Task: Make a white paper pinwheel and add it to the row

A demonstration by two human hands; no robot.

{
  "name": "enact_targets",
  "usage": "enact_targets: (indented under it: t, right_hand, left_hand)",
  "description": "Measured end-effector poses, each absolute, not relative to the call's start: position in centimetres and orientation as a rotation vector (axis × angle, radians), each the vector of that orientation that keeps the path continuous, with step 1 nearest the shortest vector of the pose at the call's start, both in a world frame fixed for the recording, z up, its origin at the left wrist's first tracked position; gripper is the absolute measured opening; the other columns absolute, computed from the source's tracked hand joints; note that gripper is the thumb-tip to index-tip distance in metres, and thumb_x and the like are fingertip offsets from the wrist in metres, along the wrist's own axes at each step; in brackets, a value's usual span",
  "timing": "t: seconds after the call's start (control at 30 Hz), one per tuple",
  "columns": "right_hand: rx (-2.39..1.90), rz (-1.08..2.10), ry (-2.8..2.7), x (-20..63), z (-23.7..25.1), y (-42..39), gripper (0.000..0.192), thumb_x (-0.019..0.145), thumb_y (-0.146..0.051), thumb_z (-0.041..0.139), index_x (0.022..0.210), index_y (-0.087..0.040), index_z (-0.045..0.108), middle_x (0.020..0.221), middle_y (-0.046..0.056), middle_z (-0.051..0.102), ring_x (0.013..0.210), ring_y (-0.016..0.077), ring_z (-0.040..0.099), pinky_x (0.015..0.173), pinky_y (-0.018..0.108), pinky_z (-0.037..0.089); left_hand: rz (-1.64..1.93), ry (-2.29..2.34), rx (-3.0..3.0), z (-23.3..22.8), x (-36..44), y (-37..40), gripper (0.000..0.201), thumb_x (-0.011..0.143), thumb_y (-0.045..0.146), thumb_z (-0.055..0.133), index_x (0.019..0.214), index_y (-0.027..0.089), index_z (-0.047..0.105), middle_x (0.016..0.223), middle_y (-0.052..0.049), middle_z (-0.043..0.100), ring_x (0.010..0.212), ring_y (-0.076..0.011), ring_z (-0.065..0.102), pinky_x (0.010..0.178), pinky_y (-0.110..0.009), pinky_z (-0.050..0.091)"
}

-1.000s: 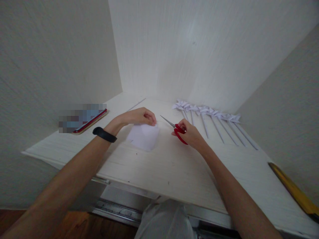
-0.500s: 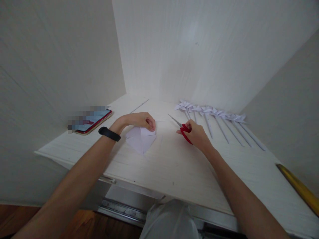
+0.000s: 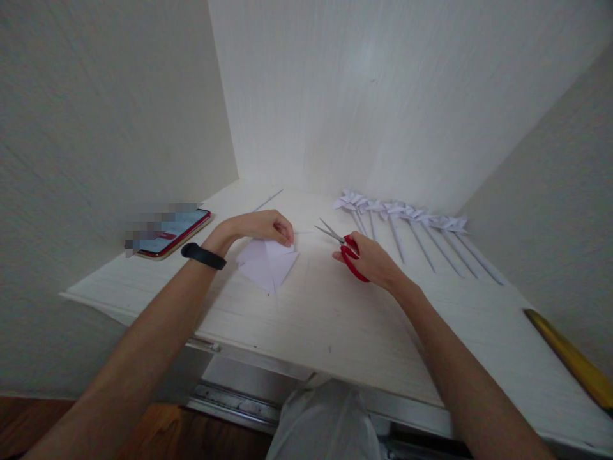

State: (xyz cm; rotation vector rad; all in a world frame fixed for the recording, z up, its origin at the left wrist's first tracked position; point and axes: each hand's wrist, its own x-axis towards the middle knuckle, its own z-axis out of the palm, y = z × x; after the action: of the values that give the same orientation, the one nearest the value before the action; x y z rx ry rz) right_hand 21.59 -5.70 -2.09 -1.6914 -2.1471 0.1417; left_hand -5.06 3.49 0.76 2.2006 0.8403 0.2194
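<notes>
Matt white folded paper sheet; scissors with glossy red plastic handles and bare metal blades; matt, faintly grained white wooden desk.

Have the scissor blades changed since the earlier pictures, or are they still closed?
Yes. The scissors in the right hand were shut earlier; now the blades are parted, tips pointing toward the paper under the left hand.

I see a phone with a red edge lying flat at the left side of the white desk, near the wall. A row of white paper pinwheels lies side by side at the back right. A yellow ruler rests along the right edge. A thin white stick lies near the back corner.
</notes>
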Motion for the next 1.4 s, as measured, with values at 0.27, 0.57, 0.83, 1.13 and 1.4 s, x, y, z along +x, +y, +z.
enact_targets:
  t: [0.27,0.57,0.83,1.13,1.4]
  right_hand:
    - [-1.478,0.475,-2.415,21.14,-2.59,-6.16,0.025,0.079,-0.041,0.052,0.071,-0.018,0.057,0.068,0.003,0.061,0.058,0.0132,0.050,0.054,0.025,0.031]
    - [-1.393,0.657,-2.465,21.17,-2.20,-6.18,0.028,0.078,-0.041,0.052,0.064,-0.018,0.057,0.056,-0.002,0.053,0.052,0.0104,0.042,0.050,0.025,0.027]
    - [-1.400,0.702,-2.449,21.16,-2.25,-6.21,0.032,0.077,-0.044,0.052,0.061,-0.017,0.056,0.053,-0.002,0.050,0.050,0.0094,0.038,0.048,0.025,0.025]
    - [-1.418,0.683,-2.482,21.19,-2.44,-5.91,0.032,0.076,-0.044,0.052,0.059,-0.017,0.053,0.051,-0.003,0.046,0.048,0.0086,0.034,0.047,0.025,0.022]
    - [-1.424,0.633,-2.502,21.24,-2.33,-6.05,0.027,0.076,-0.036,0.051,0.056,-0.018,0.047,0.050,-0.003,0.046,0.048,0.0086,0.034,0.047,0.025,0.022]
  left_hand:
    - [0.203,0.862,2.158,0.98,-5.11,3.17,0.011,0.065,0.022,0.066,0.073,0.017,0.072,0.069,0.000,0.068,0.064,-0.0114,0.058,0.058,-0.018,0.038]
    - [0.162,0.844,2.155,1.14,-4.93,2.84,0.010,0.064,0.020,0.067,0.071,0.017,0.072,0.066,-0.001,0.069,0.059,-0.0110,0.057,0.054,-0.019,0.037]
    - [0.140,0.789,2.168,0.73,-4.96,3.19,0.011,0.064,0.020,0.067,0.073,0.018,0.073,0.069,-0.001,0.070,0.062,-0.0121,0.059,0.055,-0.019,0.038]
    - [0.122,0.798,2.175,0.80,-4.70,2.92,0.011,0.064,0.020,0.066,0.073,0.018,0.073,0.067,-0.001,0.069,0.061,-0.0115,0.058,0.054,-0.019,0.037]
    - [0.108,0.797,2.171,0.75,-4.60,2.76,0.011,0.065,0.022,0.067,0.072,0.018,0.073,0.067,-0.001,0.069,0.060,-0.0122,0.058,0.054,-0.020,0.038]
